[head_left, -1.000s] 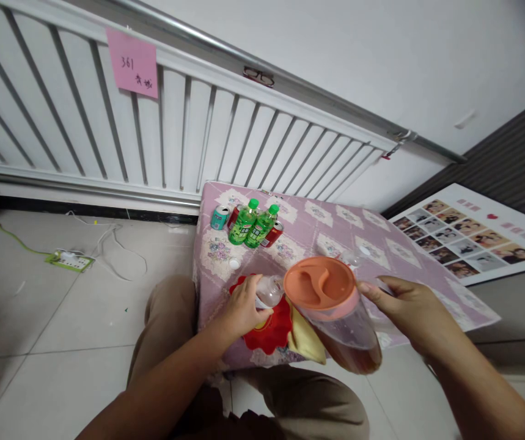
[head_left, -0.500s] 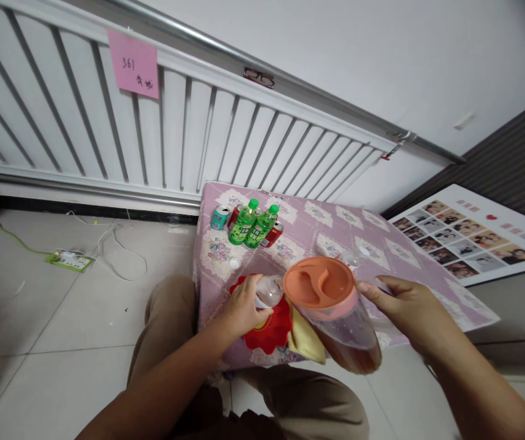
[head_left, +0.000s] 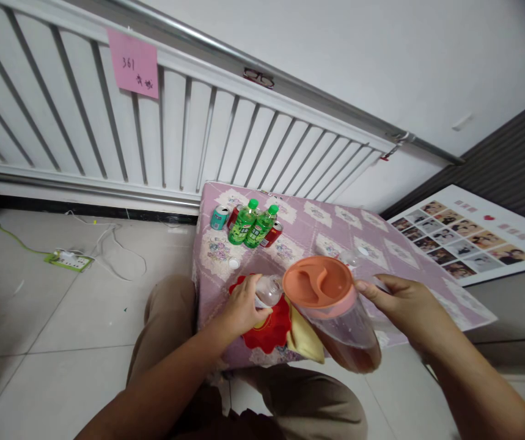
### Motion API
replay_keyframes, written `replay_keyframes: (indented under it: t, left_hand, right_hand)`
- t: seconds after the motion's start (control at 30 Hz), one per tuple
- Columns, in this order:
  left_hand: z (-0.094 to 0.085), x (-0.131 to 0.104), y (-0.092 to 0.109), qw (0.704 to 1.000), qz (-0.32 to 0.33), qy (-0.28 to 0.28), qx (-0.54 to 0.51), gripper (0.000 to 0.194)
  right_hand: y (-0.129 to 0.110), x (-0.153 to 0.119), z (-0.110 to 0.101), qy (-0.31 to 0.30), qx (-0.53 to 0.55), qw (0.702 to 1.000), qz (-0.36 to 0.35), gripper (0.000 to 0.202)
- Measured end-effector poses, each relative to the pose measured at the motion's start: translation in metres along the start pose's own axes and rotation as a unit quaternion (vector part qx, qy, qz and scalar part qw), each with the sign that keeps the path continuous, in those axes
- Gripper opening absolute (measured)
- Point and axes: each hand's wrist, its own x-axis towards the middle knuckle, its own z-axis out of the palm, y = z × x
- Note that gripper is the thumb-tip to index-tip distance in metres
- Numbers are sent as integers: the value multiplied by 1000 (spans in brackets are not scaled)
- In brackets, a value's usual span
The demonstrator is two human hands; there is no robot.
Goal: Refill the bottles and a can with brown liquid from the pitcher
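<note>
My left hand point(head_left: 242, 310) is wrapped round a small clear bottle point(head_left: 270, 291), uncapped, above a red scalloped tray point(head_left: 269, 333). The handle of a clear pitcher point(head_left: 351, 345) is in my right hand point(head_left: 397, 302). This pitcher has an orange lid point(head_left: 319, 282) and brown liquid inside; it tilts so that its lid edge is at the bottle's mouth. Whether liquid flows between them, I cannot tell. A yellow cloth point(head_left: 305, 336) lies by the tray, partly under the pitcher. Behind my left hand is a white cap point(head_left: 233, 264).
Two green bottles point(head_left: 256, 226), a teal can point(head_left: 219, 217) and red cans point(head_left: 274, 234) stand at the back left of the cloth-covered table point(head_left: 312, 214). A clear bottle point(head_left: 349, 258) lies behind the pitcher. A radiator point(head_left: 179, 128) runs along the wall.
</note>
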Motion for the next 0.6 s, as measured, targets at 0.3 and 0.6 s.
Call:
replay_keyframes:
  t: [0.3,0.6]
  left_hand:
    - [1,-1,-1,1000,-6,-4,3,84]
    - [-2,1,3,1000,-13,-11,-3,85]
  right_hand:
    - [0,-2,0,-5,19,1000,-3,51]
    - [-2,0,3,5,18,1000,-3,54]
